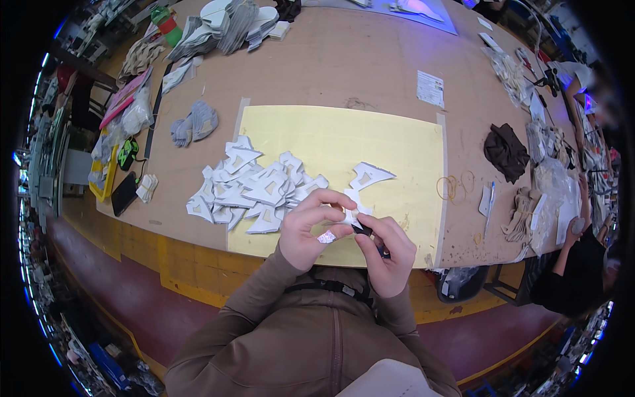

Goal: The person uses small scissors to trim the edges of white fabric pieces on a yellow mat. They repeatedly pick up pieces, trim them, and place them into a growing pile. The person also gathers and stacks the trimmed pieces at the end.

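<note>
My left hand (309, 228) pinches a small white cut-out piece (351, 216) between thumb and fingers, just above the front of a yellow sheet (397, 139). A shiny patch is wrapped round its thumb. My right hand (389, 250) is closed on a small black tool (362, 229), its tip against the white piece; the fingers hide most of it, so its kind does not show. To the left of my hands lies a loose heap of white cut-out pieces (254, 182) with openings in them. Another white piece (370, 176) rests on the sheet just beyond my fingers.
Grey gloves (194, 124) lie left of the sheet, near a phone (124, 194) and a yellow tray (99, 178). Stacked grey pieces (228, 26) and a green bottle (165, 25) stand far left. At right are rubber bands (455, 187), dark cloth (506, 152) and a pen (490, 208). People sit beyond the right edge.
</note>
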{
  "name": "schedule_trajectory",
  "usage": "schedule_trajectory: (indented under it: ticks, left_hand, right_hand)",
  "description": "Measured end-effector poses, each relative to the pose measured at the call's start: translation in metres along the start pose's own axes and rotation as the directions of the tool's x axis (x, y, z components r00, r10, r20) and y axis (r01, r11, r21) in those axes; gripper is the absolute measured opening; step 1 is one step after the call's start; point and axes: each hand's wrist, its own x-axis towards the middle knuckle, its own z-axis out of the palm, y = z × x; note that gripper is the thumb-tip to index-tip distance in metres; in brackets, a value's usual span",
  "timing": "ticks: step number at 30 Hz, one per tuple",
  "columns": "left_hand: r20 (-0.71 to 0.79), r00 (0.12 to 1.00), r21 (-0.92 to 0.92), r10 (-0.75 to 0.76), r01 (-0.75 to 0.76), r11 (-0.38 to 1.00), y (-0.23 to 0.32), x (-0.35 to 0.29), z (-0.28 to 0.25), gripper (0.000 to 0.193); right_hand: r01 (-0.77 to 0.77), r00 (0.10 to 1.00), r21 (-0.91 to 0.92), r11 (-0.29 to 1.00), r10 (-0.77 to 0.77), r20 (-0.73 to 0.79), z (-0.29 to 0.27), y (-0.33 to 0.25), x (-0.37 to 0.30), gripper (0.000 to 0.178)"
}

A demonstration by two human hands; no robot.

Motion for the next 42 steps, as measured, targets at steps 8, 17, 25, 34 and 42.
schedule_trajectory:
  ticks: [8,17,25,34,42]
  left_hand:
    - [-0.002,0.995,0.086,0.099,-0.098,0.991,0.003,-0.002,0.004,0.014]
    - [0.008,0.997,0.119,0.071,-0.071,0.990,0.008,0.000,0.000,0.014]
    - [0.009,0.997,0.180,0.072,-0.072,0.981,0.009,-0.001,-0.001,0.011]
    - [-0.060,0.998,0.112,-0.012,0.019,0.993,0.009,0.000,0.005,0.017]
    - [-0.100,0.988,0.114,-0.118,0.129,0.985,0.000,0.001,0.004,0.016]
  right_hand:
    - [0.067,0.994,-0.011,0.998,-0.068,-0.081,0.002,0.002,-0.004,0.036]
    - [0.108,0.994,0.002,0.994,-0.108,-0.021,-0.002,0.000,0.000,0.033]
    - [0.202,0.978,-0.042,0.979,-0.204,-0.055,0.005,0.011,-0.002,0.027]
    - [-0.107,0.983,0.517,0.849,0.170,-0.075,0.019,0.017,-0.014,0.022]
    - [-0.349,0.923,0.786,0.510,0.334,0.192,0.007,0.012,-0.018,0.023]
